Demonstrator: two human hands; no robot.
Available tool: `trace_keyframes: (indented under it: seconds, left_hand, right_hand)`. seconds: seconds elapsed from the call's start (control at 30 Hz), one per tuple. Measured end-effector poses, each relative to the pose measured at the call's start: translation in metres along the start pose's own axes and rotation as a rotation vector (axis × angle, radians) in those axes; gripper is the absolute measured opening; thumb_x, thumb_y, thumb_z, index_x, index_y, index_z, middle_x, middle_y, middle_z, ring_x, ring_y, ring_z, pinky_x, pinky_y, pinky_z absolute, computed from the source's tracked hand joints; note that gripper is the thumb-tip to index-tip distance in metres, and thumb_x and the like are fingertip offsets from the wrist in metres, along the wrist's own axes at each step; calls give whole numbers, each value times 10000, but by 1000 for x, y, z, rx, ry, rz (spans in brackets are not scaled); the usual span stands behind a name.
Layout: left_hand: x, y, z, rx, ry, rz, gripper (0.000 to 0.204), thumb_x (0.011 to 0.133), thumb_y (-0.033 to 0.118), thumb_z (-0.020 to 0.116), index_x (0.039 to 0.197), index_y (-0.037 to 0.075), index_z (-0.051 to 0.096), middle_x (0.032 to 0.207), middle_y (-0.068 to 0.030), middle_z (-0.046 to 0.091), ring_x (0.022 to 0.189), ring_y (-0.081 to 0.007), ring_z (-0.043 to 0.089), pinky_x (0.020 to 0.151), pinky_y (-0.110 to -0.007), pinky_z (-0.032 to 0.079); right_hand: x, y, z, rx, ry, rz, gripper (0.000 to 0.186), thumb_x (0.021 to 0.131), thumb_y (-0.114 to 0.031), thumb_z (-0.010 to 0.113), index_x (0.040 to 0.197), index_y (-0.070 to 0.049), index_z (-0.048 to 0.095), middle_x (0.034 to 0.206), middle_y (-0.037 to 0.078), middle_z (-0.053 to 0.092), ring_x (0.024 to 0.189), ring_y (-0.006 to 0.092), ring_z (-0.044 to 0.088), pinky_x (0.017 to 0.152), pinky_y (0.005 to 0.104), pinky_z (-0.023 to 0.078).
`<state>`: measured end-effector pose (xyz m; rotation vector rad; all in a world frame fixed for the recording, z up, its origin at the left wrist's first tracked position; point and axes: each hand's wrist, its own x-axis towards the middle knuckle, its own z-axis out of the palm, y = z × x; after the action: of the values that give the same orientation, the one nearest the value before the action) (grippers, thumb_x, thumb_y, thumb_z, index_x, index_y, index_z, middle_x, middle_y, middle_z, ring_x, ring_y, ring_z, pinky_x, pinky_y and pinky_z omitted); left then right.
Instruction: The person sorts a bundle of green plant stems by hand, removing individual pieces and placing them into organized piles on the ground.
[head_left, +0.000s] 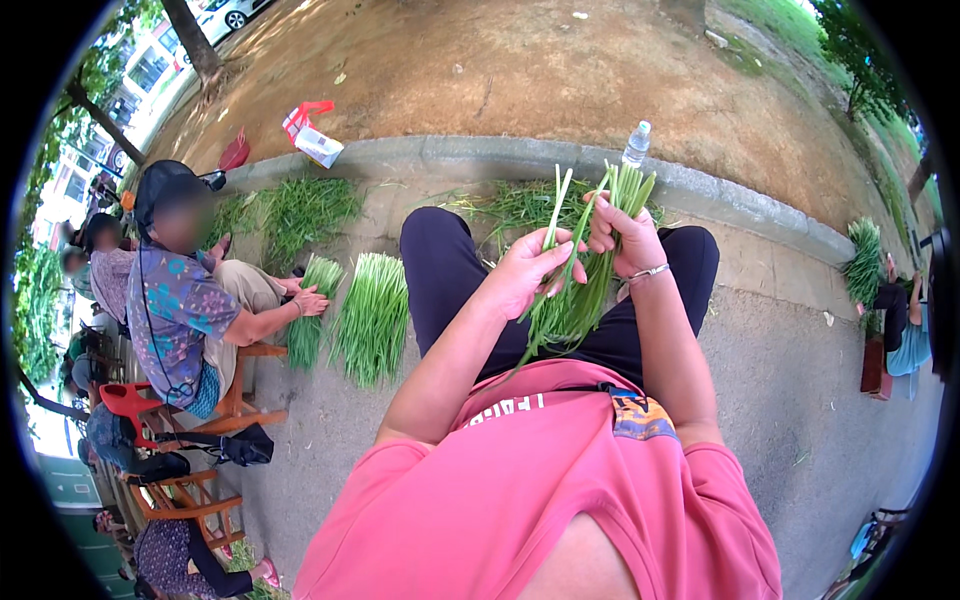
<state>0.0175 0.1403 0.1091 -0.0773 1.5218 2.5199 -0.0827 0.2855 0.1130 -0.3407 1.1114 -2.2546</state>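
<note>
Above my lap, my right hand (628, 240) is closed round a bunch of garlic chives (580, 310); the pale stem ends point away from me and the green leaves hang down between my knees. Close beside it, my left hand (535, 270) pinches a few loose chive stalks (557, 200), pale ends up, nearly touching the bunch. A metal bracelet (652, 272) circles my right wrist. To my left on the pavement lies a neat pile of chives (370, 318), its ends evened out.
A person (185, 290) on a wooden chair at left presses both hands on another chive pile (315, 325). Leaf scraps (310, 210) lie along the stone kerb (450, 155). Beyond my knees stand a clear bottle (637, 143) and a white-and-red bag (316, 143). Another person (910, 325) sits far right.
</note>
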Motion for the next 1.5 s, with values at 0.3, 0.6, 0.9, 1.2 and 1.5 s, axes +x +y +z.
trace_keyframes:
  seconds: [0.3,0.6,0.9,1.2,1.5]
  left_hand:
    - [1,-7,0,-85,47,35,92,873,93,519,958,88,484,761,-137,615,481,-84,473,414,-177,335]
    - [4,-9,1,-76,66,44,101,870,70,520,953,101,473,787,-145,616,474,-61,442,412,-167,322]
    - [4,-9,1,15,47,74,76,912,150,471,955,87,474,802,-137,623,472,-68,454,414,-174,336]
    - [-1,-4,1,131,131,-36,282,951,312,353,982,72,498,851,-65,595,560,-90,480,491,-191,383]
    - [-3,-5,1,-109,-137,-130,243,950,269,381,923,58,498,601,-15,445,466,-49,349,394,-170,265]
  right_hand:
    - [-2,5,5,51,23,-21,208,833,-122,590,964,29,534,562,-1,442,454,93,412,451,246,366]
    - [-2,8,9,128,33,-34,221,845,-130,562,1001,23,532,577,9,448,465,96,414,465,243,365]
    - [-1,12,8,5,106,-90,172,847,-174,586,905,-12,587,632,23,520,520,104,473,491,239,390]
    - [0,-8,-9,-42,176,-73,151,879,-206,545,871,-58,517,656,25,504,505,129,497,484,274,445]
    - [4,15,3,-26,6,32,154,814,-121,626,899,-8,564,556,0,478,433,91,420,421,225,328]
